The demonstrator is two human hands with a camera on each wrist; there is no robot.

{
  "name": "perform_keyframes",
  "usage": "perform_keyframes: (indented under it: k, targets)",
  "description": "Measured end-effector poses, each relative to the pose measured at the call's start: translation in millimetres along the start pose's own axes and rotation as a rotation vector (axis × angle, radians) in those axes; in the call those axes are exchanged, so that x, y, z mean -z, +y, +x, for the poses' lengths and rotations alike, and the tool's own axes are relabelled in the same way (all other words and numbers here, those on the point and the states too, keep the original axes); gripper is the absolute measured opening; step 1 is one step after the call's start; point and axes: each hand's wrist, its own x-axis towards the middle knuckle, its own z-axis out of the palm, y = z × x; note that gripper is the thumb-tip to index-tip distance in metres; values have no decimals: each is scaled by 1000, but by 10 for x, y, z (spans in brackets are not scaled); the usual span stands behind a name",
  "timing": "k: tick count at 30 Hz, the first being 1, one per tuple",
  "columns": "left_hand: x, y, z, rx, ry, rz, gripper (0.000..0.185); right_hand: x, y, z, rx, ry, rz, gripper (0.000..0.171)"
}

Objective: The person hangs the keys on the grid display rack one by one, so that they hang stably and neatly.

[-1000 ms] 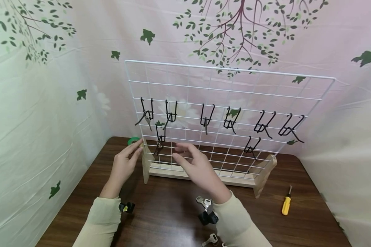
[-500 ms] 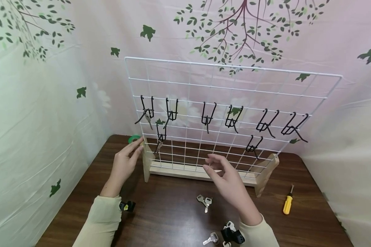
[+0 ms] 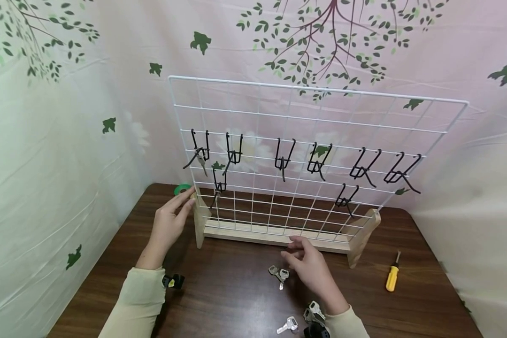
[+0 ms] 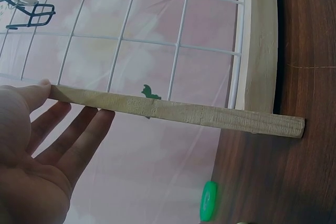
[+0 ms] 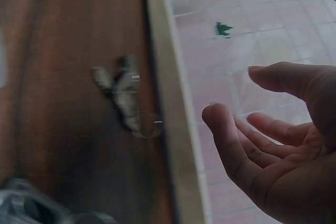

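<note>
My left hand (image 3: 169, 223) pinches the wooden side post (image 4: 173, 111) of a wire grid rack (image 3: 274, 206), thumb on one face and fingers on the other. My right hand (image 3: 310, 265) is above the table, fingers loosely bent and a gap between thumb and fingertips, with nothing in it. Just left of it lies a pair of keys (image 3: 282, 276), seen blurred with a ring in the right wrist view. Nearer the front are a single key (image 3: 289, 324) and more keys (image 3: 314, 310), partly hidden by the wrist camera. One key (image 3: 202, 162) hangs on the upper left hook.
Several black hooks (image 3: 283, 162) hang across the grid, and another key (image 3: 218, 193) hangs on the lower left one. A yellow-handled screwdriver (image 3: 391, 278) lies on the right of the table. A green roll (image 3: 181, 189) sits behind the left post.
My right hand has moved from the lower left hook to the right, then down towards the table beside the pair of keys. The left hand stays on the post.
</note>
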Motion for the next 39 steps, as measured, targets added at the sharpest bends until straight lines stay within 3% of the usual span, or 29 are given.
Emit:
perform_keyframes:
  k: [7,12,17,28,39]
  targets:
    - [-4,3,4,-4,-2,3,39,-132,171,-10,3,-53,-40,43]
    - [-10,2,4,-3,-8,0,39,-188,237,-17,3,-121,-48,28]
    - [-8,1,1,-1,-12,-11,39,-238,278,-19,57,-168,-149,14]
    - [-3,-5,4,-6,-3,4,39,-360,258,32,145,-117,-401,27]
    - [-3,-18,-2,-17,2,1,38,-459,239,48,186,-69,-507,31]
